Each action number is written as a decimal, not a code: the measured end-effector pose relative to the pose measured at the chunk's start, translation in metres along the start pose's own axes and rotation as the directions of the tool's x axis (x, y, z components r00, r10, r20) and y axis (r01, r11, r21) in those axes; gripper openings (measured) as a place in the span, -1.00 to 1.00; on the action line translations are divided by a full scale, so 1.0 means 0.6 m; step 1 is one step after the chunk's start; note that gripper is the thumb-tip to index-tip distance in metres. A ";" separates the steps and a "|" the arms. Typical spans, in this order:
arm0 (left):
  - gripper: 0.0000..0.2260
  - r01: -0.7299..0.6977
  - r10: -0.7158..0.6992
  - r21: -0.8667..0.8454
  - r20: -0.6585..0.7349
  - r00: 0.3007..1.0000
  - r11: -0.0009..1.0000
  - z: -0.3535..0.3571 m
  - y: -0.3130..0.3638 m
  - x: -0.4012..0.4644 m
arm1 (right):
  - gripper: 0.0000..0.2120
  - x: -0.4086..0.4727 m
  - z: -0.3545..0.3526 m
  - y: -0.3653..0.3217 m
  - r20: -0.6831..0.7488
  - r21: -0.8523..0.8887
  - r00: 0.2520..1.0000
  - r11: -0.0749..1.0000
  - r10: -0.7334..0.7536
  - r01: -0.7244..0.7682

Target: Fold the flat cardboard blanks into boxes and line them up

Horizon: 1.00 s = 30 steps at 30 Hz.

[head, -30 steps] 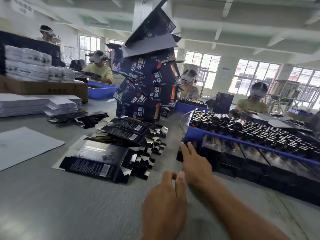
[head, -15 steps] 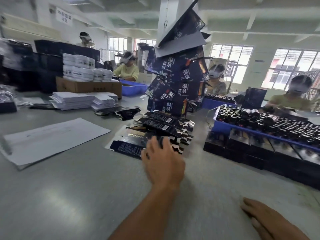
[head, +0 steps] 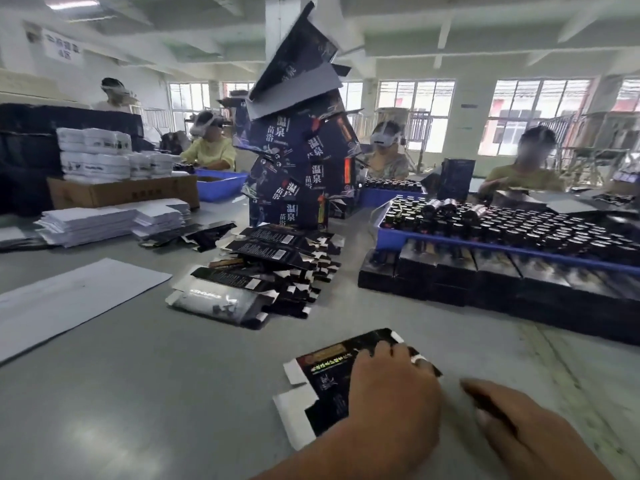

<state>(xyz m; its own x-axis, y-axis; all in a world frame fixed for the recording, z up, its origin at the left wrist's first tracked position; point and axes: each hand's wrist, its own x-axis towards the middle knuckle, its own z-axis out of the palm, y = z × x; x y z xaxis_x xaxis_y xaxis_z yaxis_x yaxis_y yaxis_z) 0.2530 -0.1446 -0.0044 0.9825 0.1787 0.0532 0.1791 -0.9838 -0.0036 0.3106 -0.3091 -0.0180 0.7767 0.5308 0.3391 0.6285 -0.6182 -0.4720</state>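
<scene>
The left hand (head: 391, 386) lies on a single flat cardboard blank (head: 332, 372) at the near middle of the table (head: 156, 393), fingers spread over its far edge; whether they curl under that edge or only press on it, I cannot tell. The right hand (head: 519, 424) hovers just to the right of the blank, fingers loose and holding nothing.

The blank lies flat on a smooth table, so the likely trouble is at pick-up: if the fingers only press on it, the card may slide rather than lift, or a white end flap (head: 294, 401) at its left may bend the wrong way when the sleeve is squeezed open. A crease off the scored line would give a crooked box.

Further off, the fanned pile of blanks (head: 263, 271) sits loose and overlapping; a careless reach could scatter it. Behind it a leaning tower of folded boxes (head: 298, 161) looks unsteady, and a knock to the table could topple it toward the blue tray of bottles (head: 391, 237) on the right.
</scene>
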 end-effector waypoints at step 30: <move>-0.20 -0.181 0.100 -0.138 -0.456 0.884 0.974 -0.004 -0.065 -0.001 | -0.82 0.009 -0.024 0.024 0.104 0.611 0.896 0.684 0.431 -0.399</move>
<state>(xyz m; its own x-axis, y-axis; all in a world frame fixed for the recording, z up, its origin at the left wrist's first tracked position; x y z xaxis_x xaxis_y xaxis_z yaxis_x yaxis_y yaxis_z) 0.2456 -0.1061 -0.0022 0.8629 0.0535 0.5025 -0.0110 -0.9921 0.1246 0.3245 -0.3235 -0.0116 0.9628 0.2697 0.0161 0.0945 -0.2804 -0.9552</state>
